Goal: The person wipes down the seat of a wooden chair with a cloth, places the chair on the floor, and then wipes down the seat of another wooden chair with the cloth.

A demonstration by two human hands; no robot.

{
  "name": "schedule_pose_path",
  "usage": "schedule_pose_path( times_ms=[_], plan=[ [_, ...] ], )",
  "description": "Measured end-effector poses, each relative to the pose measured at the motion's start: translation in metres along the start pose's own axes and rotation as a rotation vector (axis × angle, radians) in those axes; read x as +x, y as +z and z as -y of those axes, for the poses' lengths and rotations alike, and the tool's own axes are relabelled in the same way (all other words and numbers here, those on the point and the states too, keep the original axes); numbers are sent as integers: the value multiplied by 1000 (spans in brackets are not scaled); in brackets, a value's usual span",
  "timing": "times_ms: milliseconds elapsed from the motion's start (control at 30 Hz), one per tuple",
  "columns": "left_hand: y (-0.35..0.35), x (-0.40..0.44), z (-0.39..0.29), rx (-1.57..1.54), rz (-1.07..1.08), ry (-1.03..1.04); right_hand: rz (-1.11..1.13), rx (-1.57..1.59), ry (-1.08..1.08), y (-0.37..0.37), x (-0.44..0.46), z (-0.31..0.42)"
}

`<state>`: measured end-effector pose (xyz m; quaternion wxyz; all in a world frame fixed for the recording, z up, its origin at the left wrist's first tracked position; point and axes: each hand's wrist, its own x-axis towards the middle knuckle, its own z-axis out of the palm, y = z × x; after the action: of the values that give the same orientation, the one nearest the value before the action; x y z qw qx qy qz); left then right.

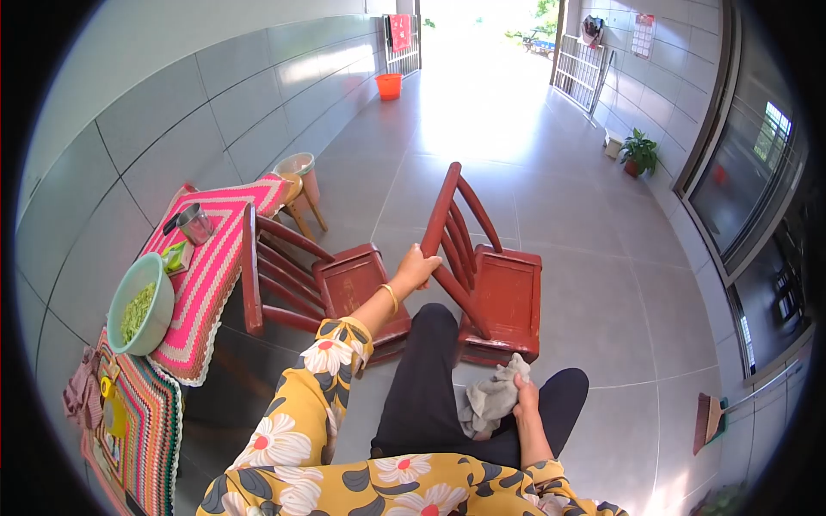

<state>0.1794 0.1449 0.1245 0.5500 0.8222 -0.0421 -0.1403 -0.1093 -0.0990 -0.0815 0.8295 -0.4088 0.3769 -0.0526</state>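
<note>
Red chair (508, 288), right one of two, on the tiled floor (594, 318) between its left and right edges; judged stiff, moderately heavy, paint perhaps slippery; best hold the top rail (442, 206), where the left hand (416, 267) is wrapped near one end; right hand (527, 397) bunches a soft grey cloth (490, 402); seat front points right; long axis roughly upright, tilt uncertain.

Blown-out daylight from the far doorway (486, 64), glare on floor (482, 142), fisheye curvature, black corners
</note>
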Motion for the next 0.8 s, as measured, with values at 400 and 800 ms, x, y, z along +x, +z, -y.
schedule_pose_path(
  times_ms=[400, 800],
  plan=[
    [1, 35, -9, 27, 9, -168, 33, 127, 394, -8, 147, -3],
    [-8, 47, -29, -47, 18, -108, -56, 127, 295, 3, 177, -3]
  ],
)
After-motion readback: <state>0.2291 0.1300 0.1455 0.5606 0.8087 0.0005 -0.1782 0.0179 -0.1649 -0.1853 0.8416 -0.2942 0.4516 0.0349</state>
